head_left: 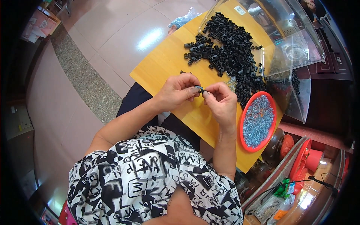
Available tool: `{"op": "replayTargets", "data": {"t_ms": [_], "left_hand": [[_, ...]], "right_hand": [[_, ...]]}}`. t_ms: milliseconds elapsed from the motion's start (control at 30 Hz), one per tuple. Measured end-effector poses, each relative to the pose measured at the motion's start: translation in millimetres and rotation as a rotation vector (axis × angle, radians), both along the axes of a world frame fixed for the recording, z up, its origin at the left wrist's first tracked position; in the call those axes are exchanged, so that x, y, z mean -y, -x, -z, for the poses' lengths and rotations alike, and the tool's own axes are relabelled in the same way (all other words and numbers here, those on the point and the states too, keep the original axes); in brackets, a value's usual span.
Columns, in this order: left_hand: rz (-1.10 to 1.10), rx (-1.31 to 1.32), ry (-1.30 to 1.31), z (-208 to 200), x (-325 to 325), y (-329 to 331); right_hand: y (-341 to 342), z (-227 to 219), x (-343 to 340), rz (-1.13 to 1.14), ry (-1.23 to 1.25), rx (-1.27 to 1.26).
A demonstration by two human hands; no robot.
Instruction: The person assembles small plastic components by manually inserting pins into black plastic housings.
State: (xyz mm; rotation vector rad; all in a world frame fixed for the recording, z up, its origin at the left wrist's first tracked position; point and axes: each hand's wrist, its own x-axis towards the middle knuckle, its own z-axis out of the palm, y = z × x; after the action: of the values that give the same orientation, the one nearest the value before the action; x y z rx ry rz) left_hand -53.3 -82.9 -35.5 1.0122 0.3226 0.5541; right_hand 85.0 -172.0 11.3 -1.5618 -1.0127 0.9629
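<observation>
My left hand (pixel 179 91) and my right hand (pixel 222 104) meet over the near part of a yellow board (pixel 157 69). Between the fingertips of both is a small black plastic part (pixel 201 89), pinched from each side; the fingers cover much of it. Beyond my hands spreads a large pile of similar black plastic parts (pixel 228 48). Right of my right hand, a red oval plate (pixel 241 131) holds many tiny bluish-silver pieces (pixel 258 122), too small to make out singly. A few clear or silvery bits (pixel 231 83) lie between the pile and my right hand.
Clear plastic bins (pixel 292 52) stand along the board's right side, one with black parts inside. At lower right is a shelf or drawer with red containers (pixel 314 161) and a black cable (pixel 300 181). A crumpled clear plastic bag (pixel 186 18) sits past the board's far left edge.
</observation>
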Motion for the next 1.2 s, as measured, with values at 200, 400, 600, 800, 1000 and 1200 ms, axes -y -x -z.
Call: {"op": "replayTargets", "data": {"t_ms": [200, 400, 600, 800, 1000, 1200], "left_hand": [[0.014, 0.01, 0.076, -1, -2, 1], [0.026, 0.035, 0.088, 1, -1, 0], [-0.032, -0.06, -0.105, -2, 5, -1], [-0.145, -0.206, -0.486, -3, 8, -2], [-0.028, -0.151, -0.211, -9, 5, -1], [-0.045, -0.114, -0.213, -10, 6, -1]], "right_hand": [[1, -4, 0, 0.043, -0.043, -0.005], [4, -3, -1, 0.022, -0.055, -0.018], [1, 3, -1, -0.031, -0.023, -0.011], [-2, 11, 4, -0.044, -0.036, 0.19], [-17, 13, 2, -0.158, -0.006, -0.268], [-22, 29, -1, -0.219, -0.042, -0.411]]}}
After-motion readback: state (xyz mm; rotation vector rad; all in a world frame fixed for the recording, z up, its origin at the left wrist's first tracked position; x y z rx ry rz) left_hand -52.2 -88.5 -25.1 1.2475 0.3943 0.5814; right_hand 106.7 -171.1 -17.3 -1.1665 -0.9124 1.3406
